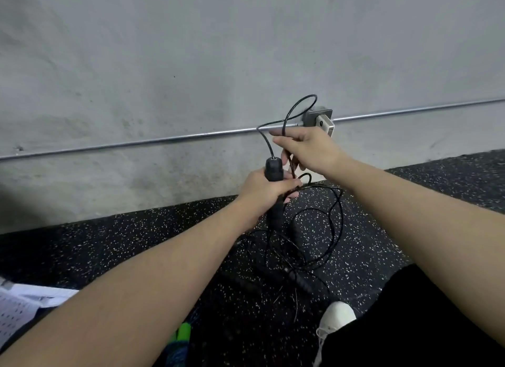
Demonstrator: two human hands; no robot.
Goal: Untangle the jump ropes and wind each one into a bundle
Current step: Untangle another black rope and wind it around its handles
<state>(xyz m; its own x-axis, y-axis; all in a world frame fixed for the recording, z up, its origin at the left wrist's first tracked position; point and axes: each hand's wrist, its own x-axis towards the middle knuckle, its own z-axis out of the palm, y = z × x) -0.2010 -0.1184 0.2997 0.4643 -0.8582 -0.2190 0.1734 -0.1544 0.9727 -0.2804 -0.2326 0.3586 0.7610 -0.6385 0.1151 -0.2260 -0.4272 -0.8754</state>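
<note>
My left hand [266,190] grips a black jump rope handle [274,169] upright in front of the wall. A thin black cord [297,104] leaves the handle's top, loops upward and comes down into my right hand [306,147], which pinches it just right of the handle. Below the hands, more black cord [332,230] lies in loose tangled loops on the speckled floor. A second black handle [299,280] rests on the floor among those loops. A green handle [183,332] of another rope shows at the bottom, partly hidden by my left arm.
A grey concrete wall with a metal conduit [136,143] and a junction box [318,119] stands close ahead. White paper [24,303] lies at the lower left. My white shoe [334,321] and dark trouser leg fill the lower right.
</note>
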